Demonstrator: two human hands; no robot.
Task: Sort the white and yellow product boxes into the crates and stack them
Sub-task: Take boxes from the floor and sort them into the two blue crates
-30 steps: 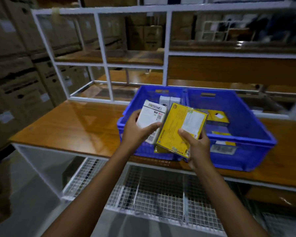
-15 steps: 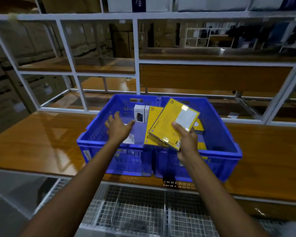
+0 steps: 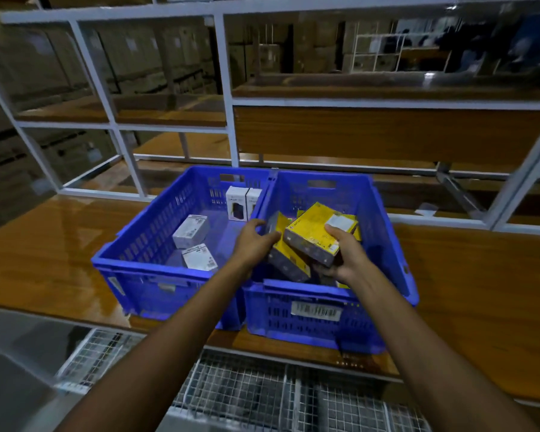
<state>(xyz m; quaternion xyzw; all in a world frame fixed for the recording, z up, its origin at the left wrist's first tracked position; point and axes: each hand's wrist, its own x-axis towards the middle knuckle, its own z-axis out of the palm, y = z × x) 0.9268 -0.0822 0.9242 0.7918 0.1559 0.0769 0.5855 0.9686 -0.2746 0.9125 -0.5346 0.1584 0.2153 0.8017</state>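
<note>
Two blue crates stand side by side on the wooden shelf. The left crate [image 3: 144, 266] holds several white boxes: two lying flat [image 3: 190, 235] and two upright at the back [image 3: 237, 203]. The right crate [image 3: 390, 244] holds yellow boxes. My right hand [image 3: 346, 260] grips a yellow box [image 3: 317, 232] low inside the right crate. My left hand [image 3: 253, 244] reaches over the shared wall and holds the top of a second yellow box [image 3: 289, 263] that stands tilted on its edge.
The wooden shelf [image 3: 480, 291] extends to both sides of the crates. A white metal rack frame [image 3: 228, 88] rises behind them, with cardboard cartons stacked beyond. A wire mesh shelf [image 3: 247, 394] lies below the front edge.
The white box has left my left hand and lies in the left crate. My right hand has lowered its yellow box into the right crate, and my left hand moved onto another yellow box.
</note>
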